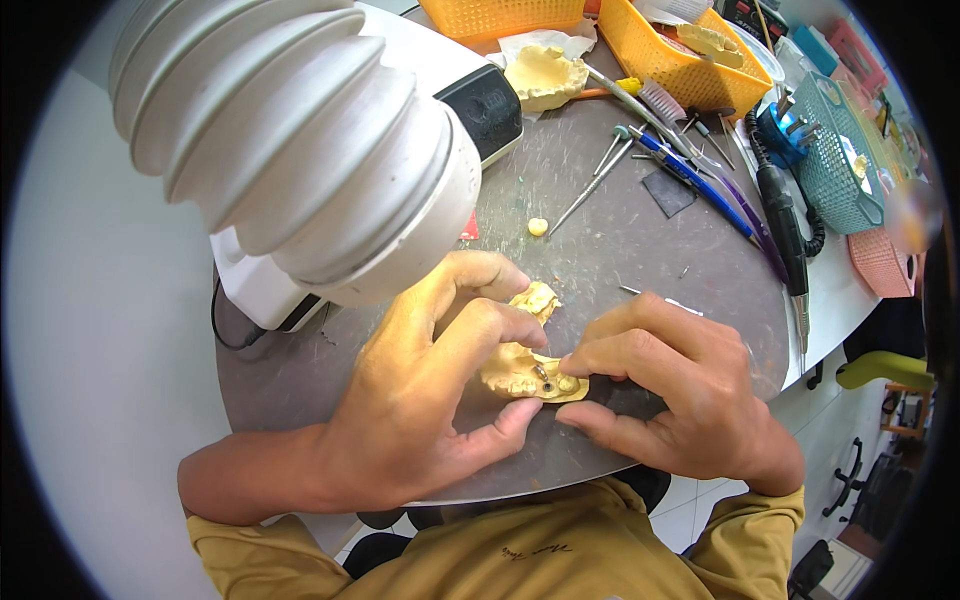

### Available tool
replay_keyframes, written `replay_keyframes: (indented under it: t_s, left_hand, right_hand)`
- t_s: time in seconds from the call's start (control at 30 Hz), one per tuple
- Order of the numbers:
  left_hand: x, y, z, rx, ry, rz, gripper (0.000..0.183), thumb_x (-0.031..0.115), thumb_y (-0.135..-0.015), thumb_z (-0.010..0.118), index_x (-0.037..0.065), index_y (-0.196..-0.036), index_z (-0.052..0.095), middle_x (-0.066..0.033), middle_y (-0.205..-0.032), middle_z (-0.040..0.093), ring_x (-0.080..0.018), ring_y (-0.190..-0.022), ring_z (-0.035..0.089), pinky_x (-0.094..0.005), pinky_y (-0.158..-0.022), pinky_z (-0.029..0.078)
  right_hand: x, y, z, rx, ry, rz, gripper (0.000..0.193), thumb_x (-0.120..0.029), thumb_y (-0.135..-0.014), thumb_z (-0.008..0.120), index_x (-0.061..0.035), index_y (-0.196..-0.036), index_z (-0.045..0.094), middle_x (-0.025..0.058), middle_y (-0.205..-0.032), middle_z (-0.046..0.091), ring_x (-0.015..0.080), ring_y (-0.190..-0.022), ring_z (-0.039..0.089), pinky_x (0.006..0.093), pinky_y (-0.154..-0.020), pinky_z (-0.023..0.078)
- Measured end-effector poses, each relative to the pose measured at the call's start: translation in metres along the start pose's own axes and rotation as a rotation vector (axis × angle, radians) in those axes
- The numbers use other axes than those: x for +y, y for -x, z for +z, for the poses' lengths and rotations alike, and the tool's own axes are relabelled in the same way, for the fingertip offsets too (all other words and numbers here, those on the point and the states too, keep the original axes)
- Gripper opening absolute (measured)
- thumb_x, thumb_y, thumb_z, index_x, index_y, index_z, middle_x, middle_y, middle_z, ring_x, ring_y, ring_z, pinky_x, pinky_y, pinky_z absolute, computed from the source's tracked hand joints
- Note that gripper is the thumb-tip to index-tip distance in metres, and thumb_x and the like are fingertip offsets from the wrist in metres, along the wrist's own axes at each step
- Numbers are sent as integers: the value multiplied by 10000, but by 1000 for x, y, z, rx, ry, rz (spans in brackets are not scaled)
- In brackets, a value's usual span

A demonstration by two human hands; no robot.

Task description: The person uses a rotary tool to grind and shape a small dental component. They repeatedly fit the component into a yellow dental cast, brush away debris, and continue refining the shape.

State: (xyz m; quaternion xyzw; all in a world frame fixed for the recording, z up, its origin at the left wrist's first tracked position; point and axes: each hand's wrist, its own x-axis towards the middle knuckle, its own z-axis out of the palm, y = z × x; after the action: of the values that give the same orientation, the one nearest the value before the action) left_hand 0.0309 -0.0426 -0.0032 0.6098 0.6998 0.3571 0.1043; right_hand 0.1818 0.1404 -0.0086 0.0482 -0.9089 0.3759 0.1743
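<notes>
A yellow plaster dental model (510, 372) is held low over the near part of the grey work surface. My left hand (430, 380) curls round its left side, with the thumb at the near edge and the fingers over the far side. The right end of the model lies between the index finger and thumb of my right hand (665, 385). A dark round hole and a small metallic piece show in the model's tooth row, close to the right fingertips. Another yellow plaster piece (540, 300) sits just beyond, by a left fingertip, partly hidden.
A white ribbed suction hose (300, 140) hangs at upper left, near my left hand. Beyond lie a tooth crown (538, 227), a blue pen (695, 180), a black handpiece (783, 225) and a plaster model (545, 78). Yellow baskets (690, 60) stand behind; a teal basket (830, 150) is right.
</notes>
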Motion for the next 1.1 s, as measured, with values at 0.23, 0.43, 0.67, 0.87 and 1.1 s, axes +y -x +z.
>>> replay_keyframes:
  t_s: [0.23, 0.43, 0.67, 0.87, 1.1]
  left_hand:
    - [-1, -1, 2, 10, 72, 13, 737, -2, -663, 874, 18, -1311, 524, -203, -1261, 548, -323, -1131, 606, -385, -940, 527]
    - [0, 6, 4, 12, 100, -70, 875, -21, -711, 864, 14, -1465, 421, -184, -1310, 548, -275, -1184, 608, -360, -977, 535]
    - [1, 7, 3, 22, 125, -44, 992, -29, -729, 851, 0, -1552, 299, -178, -1331, 551, -267, -1208, 607, -371, -1024, 535]
    - [-2, 6, 10, 82, 138, 24, 1011, -33, -741, 840, -13, -1567, 257, -198, -1314, 566, -277, -1199, 622, -388, -1055, 521]
    - [-6, 3, 11, 123, 97, 77, 1037, -31, -716, 856, -20, -1567, 263, -209, -1288, 604, -298, -1192, 641, -392, -1035, 511]
  right_hand:
    - [3, -4, 2, -28, 95, -108, 334, -24, -761, 761, -103, -1085, 768, 62, -902, 651, 195, -688, 648, 302, -594, 545]
    - [-8, -17, -13, -192, 164, -78, 334, -3, -747, 733, -127, -1055, 774, 45, -919, 639, 194, -732, 649, 326, -625, 547]
    - [-5, -33, -28, -375, -34, 71, 142, -96, -817, 710, -37, -931, 649, 138, -885, 623, 359, -783, 646, 447, -695, 519]
    - [-8, -42, -27, -444, -21, 211, 193, -97, -781, 743, -15, -928, 649, 102, -862, 647, 264, -787, 676, 352, -670, 541]
    - [-10, -34, -9, -286, -16, 280, 142, -62, -775, 679, -4, -890, 619, 98, -819, 623, 218, -700, 633, 336, -627, 505]
